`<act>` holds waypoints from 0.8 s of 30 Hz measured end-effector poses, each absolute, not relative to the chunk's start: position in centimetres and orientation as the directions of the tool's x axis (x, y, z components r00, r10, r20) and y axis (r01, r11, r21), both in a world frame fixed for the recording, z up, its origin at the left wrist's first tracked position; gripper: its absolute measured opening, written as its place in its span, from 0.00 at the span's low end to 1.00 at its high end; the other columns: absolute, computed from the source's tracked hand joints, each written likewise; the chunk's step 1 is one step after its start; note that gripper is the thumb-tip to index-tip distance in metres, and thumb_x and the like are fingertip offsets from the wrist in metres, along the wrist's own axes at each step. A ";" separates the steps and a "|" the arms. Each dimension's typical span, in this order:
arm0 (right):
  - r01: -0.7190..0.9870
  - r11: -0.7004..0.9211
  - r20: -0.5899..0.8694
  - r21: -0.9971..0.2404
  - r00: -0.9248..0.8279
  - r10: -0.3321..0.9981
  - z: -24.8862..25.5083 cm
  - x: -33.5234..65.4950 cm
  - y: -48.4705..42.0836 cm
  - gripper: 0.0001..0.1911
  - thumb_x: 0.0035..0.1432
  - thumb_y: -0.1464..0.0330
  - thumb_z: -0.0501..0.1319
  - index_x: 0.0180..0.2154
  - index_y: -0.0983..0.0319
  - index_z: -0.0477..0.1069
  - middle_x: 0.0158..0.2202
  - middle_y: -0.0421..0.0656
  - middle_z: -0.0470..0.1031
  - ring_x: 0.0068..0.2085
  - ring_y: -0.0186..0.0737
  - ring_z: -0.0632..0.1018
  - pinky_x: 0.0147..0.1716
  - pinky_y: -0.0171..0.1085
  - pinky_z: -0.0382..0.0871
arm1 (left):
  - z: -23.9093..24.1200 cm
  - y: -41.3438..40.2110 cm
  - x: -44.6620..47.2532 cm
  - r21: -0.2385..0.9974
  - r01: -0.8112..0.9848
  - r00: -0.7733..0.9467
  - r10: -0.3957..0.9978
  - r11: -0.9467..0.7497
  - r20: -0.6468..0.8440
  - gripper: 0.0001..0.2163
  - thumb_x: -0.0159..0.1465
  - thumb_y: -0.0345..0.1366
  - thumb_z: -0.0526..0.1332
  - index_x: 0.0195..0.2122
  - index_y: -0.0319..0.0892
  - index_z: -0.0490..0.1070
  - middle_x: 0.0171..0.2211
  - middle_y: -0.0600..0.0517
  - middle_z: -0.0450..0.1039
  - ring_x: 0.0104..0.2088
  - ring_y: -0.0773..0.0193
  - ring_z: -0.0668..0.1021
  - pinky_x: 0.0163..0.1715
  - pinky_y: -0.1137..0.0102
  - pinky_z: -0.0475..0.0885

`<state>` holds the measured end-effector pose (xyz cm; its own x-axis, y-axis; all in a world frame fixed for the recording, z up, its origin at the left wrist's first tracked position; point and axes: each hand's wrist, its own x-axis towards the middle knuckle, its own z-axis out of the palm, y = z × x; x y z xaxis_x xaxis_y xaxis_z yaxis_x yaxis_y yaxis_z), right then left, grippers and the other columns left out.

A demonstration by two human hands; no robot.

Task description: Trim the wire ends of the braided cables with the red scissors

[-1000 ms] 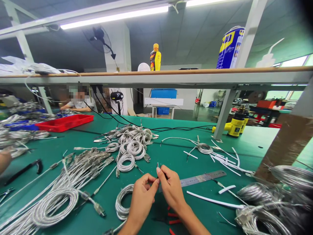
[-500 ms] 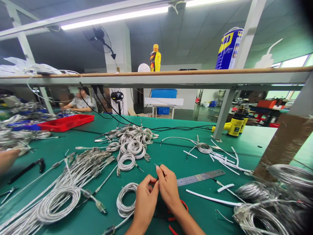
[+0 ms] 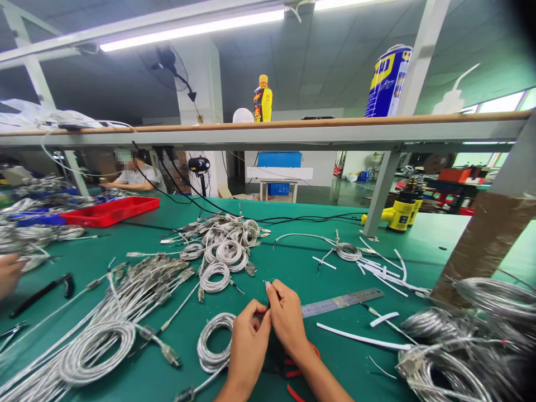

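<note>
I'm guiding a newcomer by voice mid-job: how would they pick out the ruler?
On the green table, find the person's right hand, pinching a cable end. The ruler lies flat just to its right. It is the only straight metal bar among coiled silver cables and white strips.

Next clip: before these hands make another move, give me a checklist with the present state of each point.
1. Grip: left hand and right hand pinch the thin wire end of a silver braided cable together: ok.
2. Wire tips stick out above the pinch; their condition: cannot tell.
3. Coiled silver cable beside the left hand lies on the green mat; whether it is the held one: cannot tell.
4. Red-handled hand tool lies partly hidden under the right wrist: not ok for a quick grab.
5. Flat steel ruler lies uncovered right of the right hand: ok.
6. Another person's hand at the left edge, well apart: ok.
</note>
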<state>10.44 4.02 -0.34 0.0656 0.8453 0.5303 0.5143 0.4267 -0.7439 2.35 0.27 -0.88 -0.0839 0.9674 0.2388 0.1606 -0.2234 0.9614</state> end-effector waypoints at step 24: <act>0.485 0.383 0.483 -0.786 0.095 0.871 -0.1 11.0 4.6 0.17 0.55 0.63 0.47 0.17 0.61 0.50 0.16 0.33 0.51 0.20 0.29 0.56 0.20 0.30 0.46 | -1.0 0.5 2.5 0.946 0.212 -0.140 0.950 -0.246 0.279 0.13 0.51 0.44 0.56 0.22 0.38 0.67 0.14 0.58 0.59 0.14 0.73 0.57 0.13 0.78 0.50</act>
